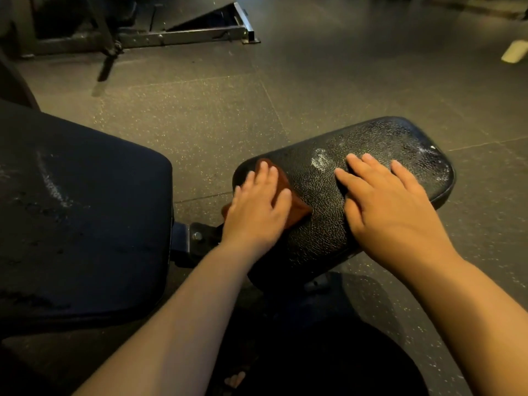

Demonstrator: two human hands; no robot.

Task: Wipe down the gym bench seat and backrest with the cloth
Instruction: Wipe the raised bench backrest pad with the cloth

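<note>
The black, cracked bench seat (400, 141) lies in the middle right, with white smears on its surface. My left hand (257, 210) presses flat on an orange-brown cloth (297, 210) at the seat's left end, fingers straight; most of the cloth is hidden under the palm. My right hand (388, 204) rests flat on the middle of the seat, fingers spread, holding nothing. The dark blue backrest pad (80, 218) fills the left side and carries a pale streak. A metal hinge bracket (197, 238) joins backrest and seat.
Speckled rubber floor (214, 115) surrounds the bench. A steel machine frame (183, 35) stands on the floor at the back left. A pale object (514, 51) lies on the floor at the far right edge. My dark-clad legs (328, 361) are below the seat.
</note>
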